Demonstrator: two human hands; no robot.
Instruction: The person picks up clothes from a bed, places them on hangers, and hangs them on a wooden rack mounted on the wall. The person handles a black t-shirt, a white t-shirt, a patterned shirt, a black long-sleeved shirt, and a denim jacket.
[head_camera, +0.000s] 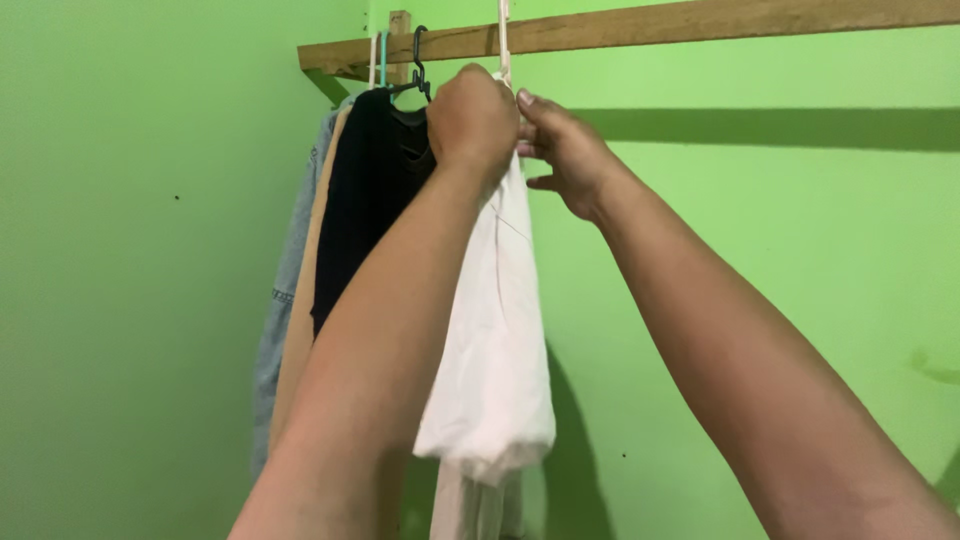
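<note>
Fingers of the left hand (472, 120) are curled tight around the top of a white garment (495, 340) — its hanger's hook (504, 40) rising just above; the right hand (565, 150) pinches the cloth beside it, a black garment (365, 200) hanging left.

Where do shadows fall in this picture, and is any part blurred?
Head view: the wooden rail throws a dark band along the green wall below it; a second shadow lies behind the white garment. Both hands look fairly sharp; light is even, without glare.
</note>
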